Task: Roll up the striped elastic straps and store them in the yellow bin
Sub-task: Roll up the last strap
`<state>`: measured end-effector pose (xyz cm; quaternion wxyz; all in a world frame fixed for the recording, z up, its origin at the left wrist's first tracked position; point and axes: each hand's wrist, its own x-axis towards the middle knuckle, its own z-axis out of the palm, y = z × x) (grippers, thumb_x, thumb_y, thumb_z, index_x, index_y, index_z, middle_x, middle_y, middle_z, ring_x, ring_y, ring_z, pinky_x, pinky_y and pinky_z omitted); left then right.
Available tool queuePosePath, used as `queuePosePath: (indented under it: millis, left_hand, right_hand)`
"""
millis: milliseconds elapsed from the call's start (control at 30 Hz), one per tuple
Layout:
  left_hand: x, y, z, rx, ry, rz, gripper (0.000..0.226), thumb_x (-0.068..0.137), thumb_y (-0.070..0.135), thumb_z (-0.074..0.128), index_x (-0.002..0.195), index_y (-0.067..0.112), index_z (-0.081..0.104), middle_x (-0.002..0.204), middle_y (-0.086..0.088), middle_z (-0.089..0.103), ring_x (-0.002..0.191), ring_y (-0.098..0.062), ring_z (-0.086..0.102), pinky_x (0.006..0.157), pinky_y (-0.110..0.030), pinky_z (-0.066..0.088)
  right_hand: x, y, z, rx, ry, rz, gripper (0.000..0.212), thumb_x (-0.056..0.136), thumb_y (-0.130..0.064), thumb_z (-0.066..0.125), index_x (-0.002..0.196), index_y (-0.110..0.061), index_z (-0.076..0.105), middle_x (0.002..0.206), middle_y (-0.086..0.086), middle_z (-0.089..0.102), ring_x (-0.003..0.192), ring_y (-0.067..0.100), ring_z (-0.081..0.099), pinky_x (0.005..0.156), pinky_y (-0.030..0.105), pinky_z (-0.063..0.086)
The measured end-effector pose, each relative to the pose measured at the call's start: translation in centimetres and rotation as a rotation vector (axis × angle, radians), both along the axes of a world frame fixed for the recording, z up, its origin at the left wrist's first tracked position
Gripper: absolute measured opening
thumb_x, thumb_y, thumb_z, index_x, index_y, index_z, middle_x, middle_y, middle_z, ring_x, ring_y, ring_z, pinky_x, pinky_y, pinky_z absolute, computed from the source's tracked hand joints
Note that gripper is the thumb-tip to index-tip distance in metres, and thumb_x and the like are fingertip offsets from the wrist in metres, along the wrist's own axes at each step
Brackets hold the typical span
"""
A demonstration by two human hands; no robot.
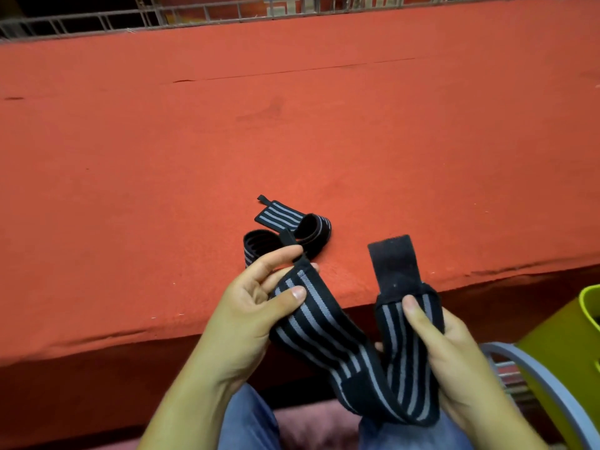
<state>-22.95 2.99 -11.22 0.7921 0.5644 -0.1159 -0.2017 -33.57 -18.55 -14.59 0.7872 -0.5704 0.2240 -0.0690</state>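
A black strap with grey stripes [328, 323] hangs in a U between both hands, in front of the table's near edge. My left hand [256, 306] pinches one end between thumb and fingers. My right hand [435, 345] grips the other end, whose plain black tab [394, 264] stands upright above my thumb. A second striped strap [292, 227] lies loosely coiled on the red felt table [292, 131], just beyond my left fingertips. The yellow bin [571, 349] stands at the right edge, below table level; only part of it shows.
A grey curved chair arm or rail [532, 371] runs between my right hand and the bin. A metal railing [130, 19] lines the table's far side. My jeans-clad knees [250, 420] are under the hands.
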Motion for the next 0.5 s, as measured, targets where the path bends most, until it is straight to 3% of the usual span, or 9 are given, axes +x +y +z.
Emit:
queuePosePath:
  millis: [100,200,233,300,367,433,500]
  left_hand:
    - [-0.5,-0.1,0.5,0.023,-0.027,-0.056,0.051,0.083,0.003,0.07,0.126,0.029,0.071,0.124,-0.013,0.074,0.11,-0.024,0.073,0.085,-0.029,0.059]
    - [-0.8,-0.4,0.7,0.052,-0.04,-0.059,0.048,0.09,0.006,0.074,0.133,0.024,0.065,0.121,-0.013,0.075,0.109,-0.024,0.074,0.085,-0.029,0.059]
    - [-0.9,-0.4,0.8,0.063,-0.036,-0.045,0.045,0.091,0.01,0.073,0.133,0.023,0.064,0.118,-0.014,0.076,0.106,-0.023,0.074,0.084,-0.028,0.06]
    - [-1.0,-0.6,0.7,0.094,-0.03,-0.026,0.041,0.089,0.02,0.065,0.13,0.023,0.066,0.108,-0.013,0.078,0.098,-0.022,0.076,0.082,-0.027,0.06]
    - [-1.0,-0.7,0.6,0.143,-0.032,-0.036,0.04,0.09,0.024,0.063,0.13,0.025,0.066,0.104,-0.013,0.079,0.096,-0.023,0.076,0.081,-0.027,0.059]
    - [-1.0,-0.9,0.2,0.199,-0.046,-0.041,0.041,0.091,0.022,0.065,0.131,0.026,0.064,0.102,-0.01,0.078,0.094,-0.022,0.075,0.081,-0.029,0.058]
    - [-1.1,-1.2,-0.2,0.301,-0.123,-0.048,0.04,0.095,0.019,0.069,0.131,0.034,0.063,0.098,-0.01,0.074,0.088,-0.02,0.071,0.079,-0.033,0.056]
  right_hand:
    - [0.0,-0.4,0.4,-0.009,-0.016,-0.057,0.079,0.049,-0.078,0.091,0.096,-0.015,0.081,0.091,0.019,0.076,0.085,0.035,0.073,0.091,0.06,0.056]
    - [0.0,-0.6,0.5,-0.002,-0.052,-0.041,0.052,0.073,-0.06,0.086,0.097,-0.015,0.083,0.092,0.015,0.078,0.083,0.026,0.075,0.087,0.049,0.056]
    - [0.0,-0.6,0.5,0.012,-0.056,-0.021,0.051,0.073,-0.058,0.087,0.098,-0.014,0.083,0.095,0.016,0.079,0.085,0.026,0.076,0.086,0.047,0.056]
    - [0.0,-0.3,0.7,0.052,-0.072,0.046,0.07,0.061,-0.065,0.092,0.104,-0.011,0.083,0.104,0.019,0.079,0.093,0.03,0.078,0.085,0.046,0.061]
    - [0.1,0.1,0.8,0.117,-0.08,0.112,0.082,0.057,-0.066,0.095,0.112,-0.007,0.08,0.117,0.024,0.077,0.107,0.035,0.076,0.096,0.047,0.062]
    - [0.4,0.8,0.8,0.174,-0.085,0.178,0.069,0.075,-0.055,0.088,0.121,-0.004,0.077,0.127,0.025,0.073,0.12,0.037,0.071,0.106,0.049,0.056]
    - [0.6,1.7,0.9,0.2,-0.065,0.236,0.047,0.091,-0.042,0.069,0.122,-0.007,0.077,0.129,0.023,0.073,0.124,0.038,0.069,0.108,0.046,0.054]
